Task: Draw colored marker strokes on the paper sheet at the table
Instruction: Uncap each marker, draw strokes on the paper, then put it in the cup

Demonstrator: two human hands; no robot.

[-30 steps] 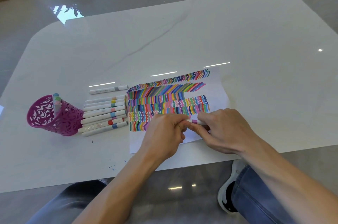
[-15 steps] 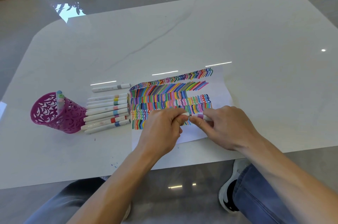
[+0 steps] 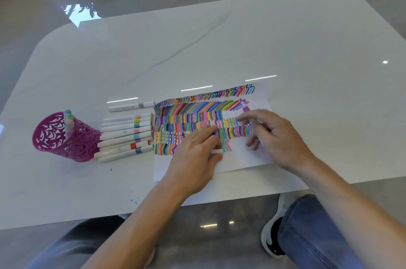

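Observation:
The paper sheet point(image 3: 246, 156) lies on the white table point(image 3: 219, 44) near its front edge, covered in rows of colored strokes point(image 3: 197, 119). My right hand point(image 3: 276, 136) holds a white marker with a purple band point(image 3: 246, 108), blurred by motion. The marker's tip points at the right end of the second row of strokes. My left hand point(image 3: 195, 152) rests on the lower left part of the sheet and pinches a small white cap point(image 3: 217, 150).
A row of several white markers point(image 3: 127, 136) lies left of the sheet, with one more marker point(image 3: 131, 106) beyond them. A magenta cut-out pen holder point(image 3: 66, 139) with markers in it stands further left. My knees and a shoe sit below the table edge.
My hands, joined on the marker before, have pulled apart. The cap stayed in my left hand, and my right hand carried the marker up and to the right.

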